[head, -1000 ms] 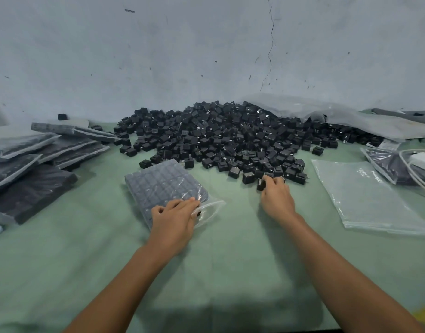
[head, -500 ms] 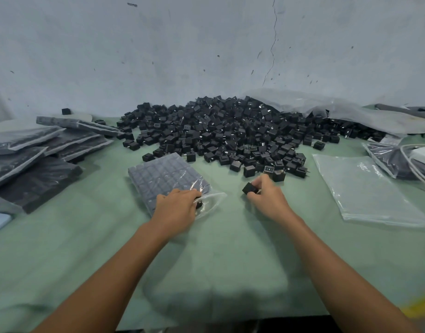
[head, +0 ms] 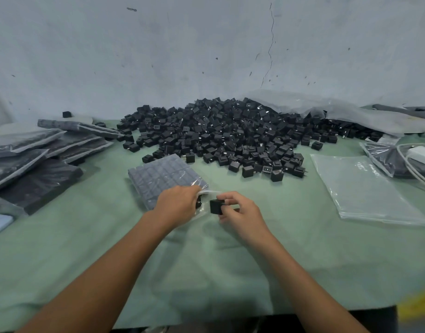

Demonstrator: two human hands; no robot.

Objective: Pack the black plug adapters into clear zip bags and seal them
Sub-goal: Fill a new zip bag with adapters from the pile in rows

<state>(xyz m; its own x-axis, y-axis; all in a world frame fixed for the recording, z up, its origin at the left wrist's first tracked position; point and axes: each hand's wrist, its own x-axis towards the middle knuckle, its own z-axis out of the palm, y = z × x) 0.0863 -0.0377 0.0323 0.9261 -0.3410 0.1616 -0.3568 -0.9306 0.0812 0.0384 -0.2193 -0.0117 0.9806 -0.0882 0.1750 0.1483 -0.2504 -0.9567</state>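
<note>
A clear zip bag (head: 163,179) packed with rows of black plug adapters lies flat at the centre of the green cloth. My left hand (head: 176,204) grips the bag's open mouth at its near right corner and lifts the top lip. My right hand (head: 240,213) pinches one black plug adapter (head: 216,206) right at that opening. A large heap of loose black adapters (head: 230,138) spreads across the back of the table, just beyond the bag.
Filled bags (head: 45,155) are stacked at the left. A flat stack of empty clear bags (head: 365,188) lies at the right, with a white charger and cable (head: 420,153) beyond it. Crumpled plastic sheeting (head: 326,109) covers the heap's right rear. The green cloth (head: 206,272) ends at the near edge.
My right hand picked one adapter from the heap's near edge and carried it left and toward me to the bag's mouth. My left hand stayed at the bag's opening.
</note>
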